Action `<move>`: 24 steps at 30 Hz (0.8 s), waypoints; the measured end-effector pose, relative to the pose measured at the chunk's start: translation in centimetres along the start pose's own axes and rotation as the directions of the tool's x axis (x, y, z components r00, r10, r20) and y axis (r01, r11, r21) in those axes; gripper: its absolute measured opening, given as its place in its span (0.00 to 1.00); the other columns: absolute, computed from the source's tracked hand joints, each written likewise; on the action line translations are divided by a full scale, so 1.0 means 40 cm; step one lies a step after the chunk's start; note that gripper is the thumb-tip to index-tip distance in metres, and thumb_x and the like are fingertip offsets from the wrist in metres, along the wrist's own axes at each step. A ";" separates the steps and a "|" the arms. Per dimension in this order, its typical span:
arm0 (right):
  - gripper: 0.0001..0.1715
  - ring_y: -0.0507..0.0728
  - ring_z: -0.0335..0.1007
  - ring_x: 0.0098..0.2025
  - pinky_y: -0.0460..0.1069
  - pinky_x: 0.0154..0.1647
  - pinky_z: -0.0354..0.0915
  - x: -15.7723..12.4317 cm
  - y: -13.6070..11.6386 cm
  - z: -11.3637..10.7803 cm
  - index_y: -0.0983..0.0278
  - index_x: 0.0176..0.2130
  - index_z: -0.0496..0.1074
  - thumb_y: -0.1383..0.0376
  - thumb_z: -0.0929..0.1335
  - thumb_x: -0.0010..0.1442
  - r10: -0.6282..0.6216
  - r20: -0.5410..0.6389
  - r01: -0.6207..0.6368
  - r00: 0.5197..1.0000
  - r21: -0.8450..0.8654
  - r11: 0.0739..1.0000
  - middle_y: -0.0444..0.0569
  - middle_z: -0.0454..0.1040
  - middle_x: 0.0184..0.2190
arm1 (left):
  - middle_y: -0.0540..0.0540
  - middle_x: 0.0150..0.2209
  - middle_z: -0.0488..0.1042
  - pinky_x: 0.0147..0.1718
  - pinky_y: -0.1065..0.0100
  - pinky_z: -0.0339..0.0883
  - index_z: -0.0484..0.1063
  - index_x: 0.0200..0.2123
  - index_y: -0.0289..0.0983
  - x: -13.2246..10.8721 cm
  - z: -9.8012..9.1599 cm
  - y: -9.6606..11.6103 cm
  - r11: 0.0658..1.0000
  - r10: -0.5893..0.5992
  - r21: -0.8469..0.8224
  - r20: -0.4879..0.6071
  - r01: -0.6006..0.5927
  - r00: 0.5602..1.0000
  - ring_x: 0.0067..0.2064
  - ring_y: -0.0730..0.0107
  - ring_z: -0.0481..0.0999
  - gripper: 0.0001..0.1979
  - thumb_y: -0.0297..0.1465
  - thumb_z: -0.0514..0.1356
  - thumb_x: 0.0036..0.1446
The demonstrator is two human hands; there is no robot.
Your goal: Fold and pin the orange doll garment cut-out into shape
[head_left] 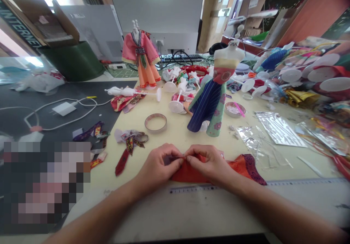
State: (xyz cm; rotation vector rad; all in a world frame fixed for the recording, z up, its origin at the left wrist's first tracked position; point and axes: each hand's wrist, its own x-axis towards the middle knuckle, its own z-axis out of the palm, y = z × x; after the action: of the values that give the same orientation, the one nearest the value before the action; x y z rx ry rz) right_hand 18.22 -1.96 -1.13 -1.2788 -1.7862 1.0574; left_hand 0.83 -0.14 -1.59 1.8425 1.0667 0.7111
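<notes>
Where the hands (161, 163) (210, 162) pinch, the red cloth (191, 174) is partly hidden.

Beyond your fingers (175, 166), a bare strip of tabletop (175, 134) left you a passage forward, bounded on the left by the tape ring (156, 130) and on the right by the upright mannequin in a blue-and-green skirt (209, 103), which required a detour. Farther back, toppled white mannequins (177, 106) crowded that lane. Cloth scraps (132, 140) to your left and a clear plastic bag (258, 147) to your right lay low, passable from above. Nearest you, open surface extended between your forearms (112, 200), short of the ruler (298, 181).
</notes>
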 end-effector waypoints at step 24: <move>0.08 0.51 0.66 0.26 0.44 0.27 0.60 0.003 0.002 0.001 0.66 0.25 0.70 0.70 0.64 0.53 0.008 -0.028 -0.008 1.000 0.004 1.000 0.44 0.72 0.22 | 0.49 0.27 0.72 0.27 0.74 0.62 0.72 0.29 0.34 0.004 0.001 0.001 0.976 -0.139 -0.167 0.036 0.143 0.990 0.28 0.73 0.68 0.07 0.33 0.59 0.52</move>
State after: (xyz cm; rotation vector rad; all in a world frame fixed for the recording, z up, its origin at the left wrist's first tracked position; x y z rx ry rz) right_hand 18.18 -1.83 -1.22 -1.2930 -1.7588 1.0415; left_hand 0.94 -0.04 -1.56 1.6105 1.0759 0.6729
